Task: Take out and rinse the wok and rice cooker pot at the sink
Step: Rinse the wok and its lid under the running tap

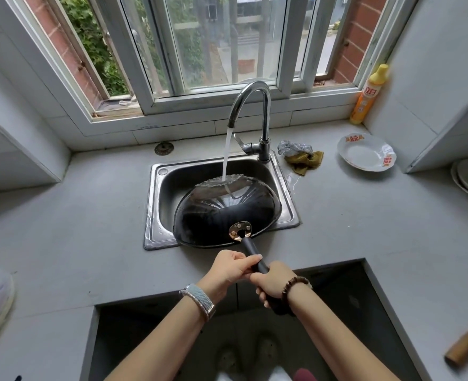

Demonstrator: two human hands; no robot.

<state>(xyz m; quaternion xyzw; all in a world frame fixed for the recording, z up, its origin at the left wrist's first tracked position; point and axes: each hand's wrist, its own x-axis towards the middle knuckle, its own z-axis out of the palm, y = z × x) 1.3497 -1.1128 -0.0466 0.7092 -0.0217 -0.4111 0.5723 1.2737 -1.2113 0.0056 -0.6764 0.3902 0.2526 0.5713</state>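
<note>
A: Grips?
B: The left grip (pixel 231 266) is curled tight round the handle (pixel 248 247), thumb laid on top. The right grip (pixel 272 284) is wrapped round it just nearer.
A: Wok?
B: The black wok (pixel 222 213) is held bottom-up, tilted in the sink (pixel 151 204). Its far side is struck by water (pixel 226 152) from the tap (pixel 250 105); wet streaks are seen. The sink's near edge is overhung.

A: Of what is the wok (pixel 213 215) made?
B: Dark metal is seen, glossy where it is wet; its handle (pixel 250 250) looks matt black.
A: And the sink (pixel 151 210)?
B: Brushed steel; the tap (pixel 266 105) is polished chrome. The counter (pixel 90 215) is matt grey, the plate (pixel 365 156) glazed.
</note>
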